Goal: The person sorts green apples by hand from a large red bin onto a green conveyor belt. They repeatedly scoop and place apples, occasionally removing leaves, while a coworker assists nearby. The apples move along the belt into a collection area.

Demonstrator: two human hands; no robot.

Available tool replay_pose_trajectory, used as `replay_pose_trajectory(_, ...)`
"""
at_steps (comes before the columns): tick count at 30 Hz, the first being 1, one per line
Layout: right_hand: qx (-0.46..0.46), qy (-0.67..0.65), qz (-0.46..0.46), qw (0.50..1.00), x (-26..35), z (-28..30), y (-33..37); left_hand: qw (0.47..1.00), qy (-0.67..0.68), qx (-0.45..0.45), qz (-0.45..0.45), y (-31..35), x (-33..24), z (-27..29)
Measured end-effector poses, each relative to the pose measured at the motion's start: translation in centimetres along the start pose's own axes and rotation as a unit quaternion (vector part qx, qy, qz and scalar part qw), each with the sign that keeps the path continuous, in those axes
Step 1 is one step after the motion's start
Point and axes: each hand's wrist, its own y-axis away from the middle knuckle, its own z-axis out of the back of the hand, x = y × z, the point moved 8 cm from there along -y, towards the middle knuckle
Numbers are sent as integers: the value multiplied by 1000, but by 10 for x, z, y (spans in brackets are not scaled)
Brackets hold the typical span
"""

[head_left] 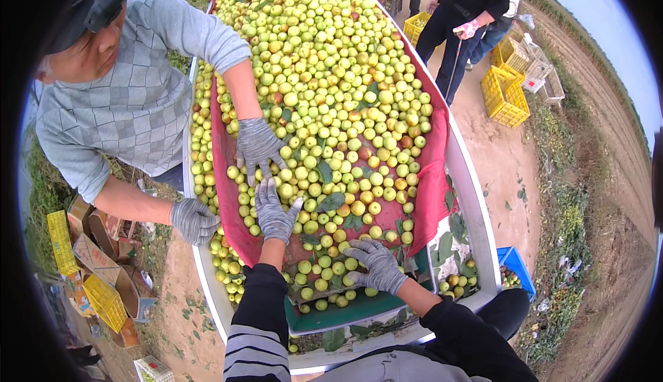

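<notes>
A deep heap of small round yellow-green fruits (331, 57), some blushed red, lies on a red cloth (436, 175) in a long white-rimmed bin (464, 148). My left hand (276, 217), in a grey knitted glove, rests palm down on the fruits with its fingers stretched forward and apart. Lower and to the right, my right hand (378, 266), gloved alike, lies spread against the fruits at the near edge, its fingers pointing left. Neither hand grips a fruit that I can see. Below them a green tray (345, 321) holds several fruits. Green leaves (331, 202) lie scattered among the fruits.
A co-worker (128, 99) leans in from the left, one gloved hand (257, 144) almost touching my left fingertips, the other (195, 221) at the bin's side. Yellow crates (504, 97) and people stand at the far right. A blue crate (516, 271) and cardboard boxes (97, 261) flank the bin.
</notes>
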Motion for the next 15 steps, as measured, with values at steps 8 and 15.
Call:
replay_pose_trajectory(8,-259,94,-223,935,-180,213,-106,999,20,13,-45,9,9,-26)
replay_pose_trajectory(15,-127,111,-236,957,-152,177,-201,977,-141,144,-70,-11,-12,-53)
